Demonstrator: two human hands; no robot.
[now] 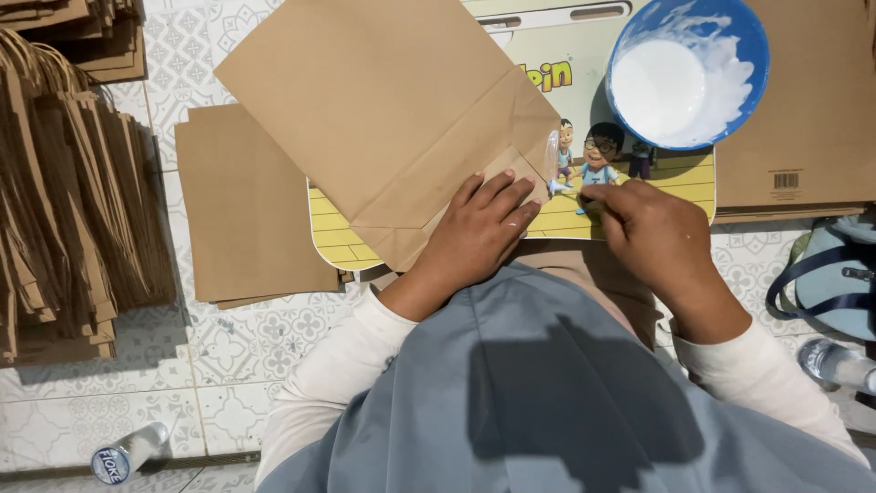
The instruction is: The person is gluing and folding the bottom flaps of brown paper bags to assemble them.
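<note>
A brown paper bag lies flat and tilted on a small cartoon-printed lap table. Its folded bottom end points toward me, with a streak of white glue along the right flap edge. My left hand presses flat on that folded bottom, fingers spread. My right hand rests on the table just right of the bag, fingers curled, with nothing visibly held. A blue bowl of white glue stands at the table's far right corner.
A stack of flat brown paper sheets lies on the tiled floor to the left. Many finished bags pile at far left. Cardboard sits at right, a bag with dark straps and plastic bottles nearby.
</note>
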